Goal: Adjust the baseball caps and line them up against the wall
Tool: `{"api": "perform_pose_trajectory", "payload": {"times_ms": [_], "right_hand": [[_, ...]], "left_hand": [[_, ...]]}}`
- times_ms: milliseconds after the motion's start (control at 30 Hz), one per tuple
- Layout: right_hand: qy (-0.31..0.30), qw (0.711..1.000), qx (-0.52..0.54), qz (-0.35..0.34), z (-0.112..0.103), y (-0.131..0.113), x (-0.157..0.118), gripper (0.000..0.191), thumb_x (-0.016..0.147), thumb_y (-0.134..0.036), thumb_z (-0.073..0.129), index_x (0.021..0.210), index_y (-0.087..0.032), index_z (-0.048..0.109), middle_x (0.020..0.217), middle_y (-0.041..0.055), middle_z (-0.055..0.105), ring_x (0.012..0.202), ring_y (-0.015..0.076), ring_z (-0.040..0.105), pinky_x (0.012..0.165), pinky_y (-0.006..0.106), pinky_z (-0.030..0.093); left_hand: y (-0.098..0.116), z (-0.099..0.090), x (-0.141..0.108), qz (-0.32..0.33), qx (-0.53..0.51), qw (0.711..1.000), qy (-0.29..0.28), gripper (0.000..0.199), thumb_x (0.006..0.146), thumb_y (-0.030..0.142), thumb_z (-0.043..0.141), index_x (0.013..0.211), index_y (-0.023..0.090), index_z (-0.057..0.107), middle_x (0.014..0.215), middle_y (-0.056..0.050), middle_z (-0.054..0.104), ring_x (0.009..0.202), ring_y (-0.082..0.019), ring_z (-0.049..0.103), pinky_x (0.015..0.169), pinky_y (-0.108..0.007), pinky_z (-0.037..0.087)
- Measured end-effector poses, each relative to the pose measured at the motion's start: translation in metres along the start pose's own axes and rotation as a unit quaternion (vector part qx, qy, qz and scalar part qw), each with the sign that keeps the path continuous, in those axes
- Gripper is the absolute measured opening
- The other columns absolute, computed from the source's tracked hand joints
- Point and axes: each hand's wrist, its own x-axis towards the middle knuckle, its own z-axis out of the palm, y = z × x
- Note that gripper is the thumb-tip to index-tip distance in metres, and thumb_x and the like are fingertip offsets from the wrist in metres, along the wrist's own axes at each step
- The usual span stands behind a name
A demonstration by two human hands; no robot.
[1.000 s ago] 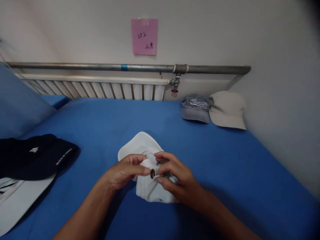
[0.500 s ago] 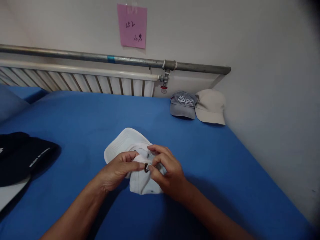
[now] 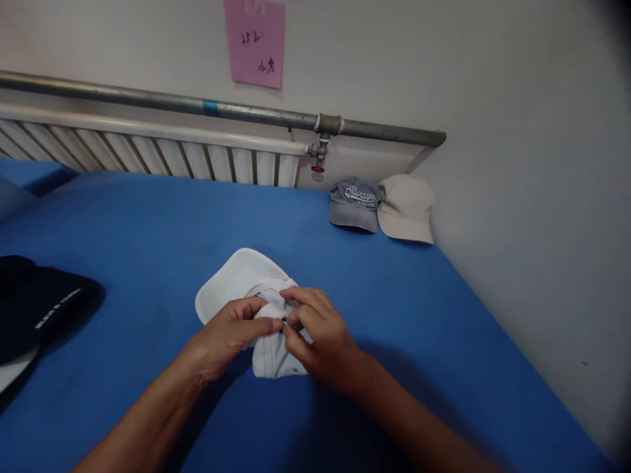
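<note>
A white cap [image 3: 241,272] lies on the blue surface in front of me, its brim pointing to the upper left. My left hand [image 3: 236,332] pinches the cap's strap between thumb and fingers. Close against it on the right, my right hand [image 3: 318,328] has thumb and index finger closed at the same strap. Both sets of fingertips nearly meet there and hide most of the buckle.
Far back on the blue surface [image 3: 162,223] sit a grey cap [image 3: 352,213] and a beige cap [image 3: 407,207], touching. A dark cap [image 3: 44,302] lies at the left. Behind are a radiator [image 3: 172,154], a pipe [image 3: 162,100] and a wall with pink paper [image 3: 256,43].
The view has shifted slightly, so everything sits a little further left and up. My right fingertips have closed in on the strap and now cover the buckle that showed before.
</note>
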Motion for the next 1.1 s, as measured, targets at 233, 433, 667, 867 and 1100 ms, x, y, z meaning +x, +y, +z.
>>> {"api": "perform_pose_trajectory", "payload": {"times_ms": [233, 433, 667, 867, 1100], "right_hand": [[-0.055, 0.996, 0.068, 0.031, -0.008, 0.003, 0.0, 0.01, 0.09, -0.013, 0.051, 0.091, -0.018, 0.06, 0.108, 0.0111, 0.065, 0.104, 0.019, 0.063, 0.09, 0.035, 0.052], [-0.029, 0.997, 0.052, 0.039, 0.0, 0.001, -0.002, 0.01, 0.09, -0.012, 0.051, 0.088, -0.019, 0.058, 0.1, 0.0091, 0.065, 0.097, 0.018, 0.064, 0.086, 0.032, 0.053], [-0.026, 0.996, 0.082, 0.036, 0.0, 0.002, 0.0, 0.013, 0.089, -0.009, 0.052, 0.091, -0.022, 0.057, 0.101, 0.0074, 0.065, 0.095, 0.017, 0.065, 0.084, 0.03, 0.054], [-0.029, 0.989, 0.14, 0.049, -0.004, 0.01, 0.001, 0.02, 0.087, -0.008, 0.054, 0.098, -0.023, 0.061, 0.107, 0.0063, 0.065, 0.101, 0.0167, 0.065, 0.087, 0.029, 0.053], [-0.024, 0.98, 0.149, 0.13, -0.001, 0.012, 0.001, 0.015, 0.082, -0.013, 0.06, 0.093, -0.022, 0.062, 0.089, 0.0025, 0.067, 0.083, 0.0158, 0.065, 0.076, 0.028, 0.052]], "left_hand": [[0.001, -0.004, 0.0, 0.003, -0.003, 1.0, 0.002, 0.013, 0.073, 0.023, 0.075, 0.081, 0.014, 0.07, 0.072, 0.0, 0.065, 0.064, -0.011, 0.055, 0.064, -0.023, 0.041], [0.002, 0.0, 0.0, 0.013, 0.008, 1.0, 0.013, 0.013, 0.075, 0.024, 0.075, 0.083, 0.015, 0.07, 0.075, 0.001, 0.065, 0.067, -0.01, 0.056, 0.065, -0.023, 0.041], [0.006, 0.002, 0.0, 0.024, -0.013, 0.999, 0.038, 0.023, 0.065, 0.023, 0.08, 0.082, 0.013, 0.068, 0.072, -0.001, 0.063, 0.064, -0.011, 0.054, 0.064, -0.025, 0.04], [0.006, -0.007, 0.001, 0.025, -0.004, 0.998, 0.051, 0.023, 0.062, 0.022, 0.083, 0.077, 0.013, 0.068, 0.071, -0.002, 0.064, 0.064, -0.012, 0.056, 0.064, -0.026, 0.041], [0.006, -0.008, -0.001, 0.02, -0.002, 0.999, 0.036, 0.021, 0.064, 0.023, 0.083, 0.076, 0.014, 0.069, 0.072, -0.001, 0.065, 0.066, -0.013, 0.057, 0.066, -0.026, 0.041]]}}
